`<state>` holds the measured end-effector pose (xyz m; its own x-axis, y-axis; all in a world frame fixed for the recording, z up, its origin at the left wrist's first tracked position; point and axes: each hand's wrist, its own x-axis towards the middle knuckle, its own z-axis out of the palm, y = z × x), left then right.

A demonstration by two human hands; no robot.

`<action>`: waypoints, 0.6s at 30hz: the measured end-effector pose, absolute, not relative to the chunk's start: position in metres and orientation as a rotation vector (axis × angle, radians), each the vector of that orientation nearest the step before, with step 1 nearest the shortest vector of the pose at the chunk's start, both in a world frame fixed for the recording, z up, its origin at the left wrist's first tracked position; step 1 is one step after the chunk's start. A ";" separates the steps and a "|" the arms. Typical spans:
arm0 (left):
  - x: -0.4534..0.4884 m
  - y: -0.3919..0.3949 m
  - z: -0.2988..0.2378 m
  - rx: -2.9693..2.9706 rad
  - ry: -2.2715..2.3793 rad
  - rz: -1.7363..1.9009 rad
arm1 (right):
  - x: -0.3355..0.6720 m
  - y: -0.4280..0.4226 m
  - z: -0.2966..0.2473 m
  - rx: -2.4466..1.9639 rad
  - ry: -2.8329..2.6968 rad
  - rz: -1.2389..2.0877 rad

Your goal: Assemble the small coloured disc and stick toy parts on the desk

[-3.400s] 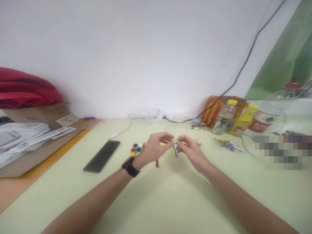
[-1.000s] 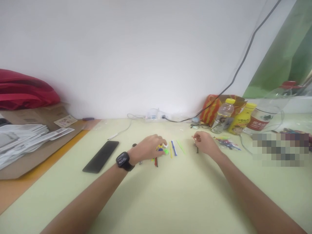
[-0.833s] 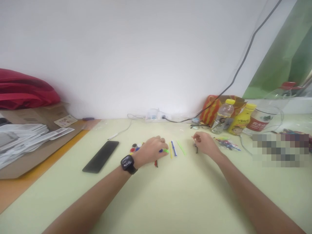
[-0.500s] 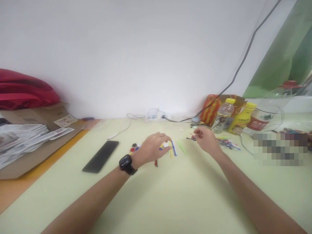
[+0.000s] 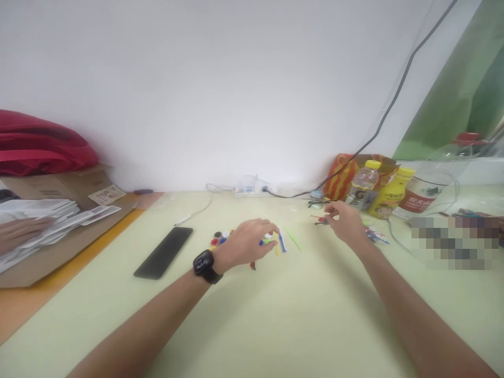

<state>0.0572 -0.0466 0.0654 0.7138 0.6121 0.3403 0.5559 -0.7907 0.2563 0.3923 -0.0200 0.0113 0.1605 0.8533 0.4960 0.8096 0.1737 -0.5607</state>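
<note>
My left hand (image 5: 252, 240), with a black watch (image 5: 203, 262) on its wrist, hovers palm down with thumb and fingers apart. Under and beside it lie small round coloured pieces (image 5: 214, 242), partly hidden by the hand. A yellow strip (image 5: 277, 250), a blue strip (image 5: 282, 242) and a light green strip (image 5: 293, 239) lie just right of its fingertips. A small red and black piece (image 5: 252, 265) rests below the palm. My right hand (image 5: 343, 223) pinches thin red and black pieces (image 5: 320, 220) at its fingertips; the exact grip is blurred.
A black phone (image 5: 163, 253) lies at left, near cardboard (image 5: 71, 247) with papers, where another person's hand (image 5: 23, 232) rests. Bottles (image 5: 360, 184) stand at back right, before a pile of coloured plastic pieces (image 5: 377, 237). A power strip (image 5: 252, 193) sits against the wall.
My right hand has moved slightly right, and the red and black pieces at its fingertips have shifted with it. My left hand stays nearly still. Another person's hand has appeared on the papers at left.
</note>
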 end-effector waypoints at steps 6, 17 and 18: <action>0.057 -0.047 0.064 2.793 0.954 0.582 | 0.393 -0.021 0.013 -1.525 -1.884 -0.056; 0.058 -0.051 0.069 2.761 0.959 0.604 | 0.380 -0.027 0.022 -1.405 -1.740 -0.138; 0.058 -0.051 0.069 2.752 0.964 0.602 | 0.380 -0.027 0.023 -1.385 -1.713 -0.141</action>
<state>0.0583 -0.0510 0.0693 0.7105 0.6276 0.3183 0.5617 -0.7783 0.2807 0.3797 -0.0268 0.0228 0.0329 0.7249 0.6880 0.8279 0.3658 -0.4251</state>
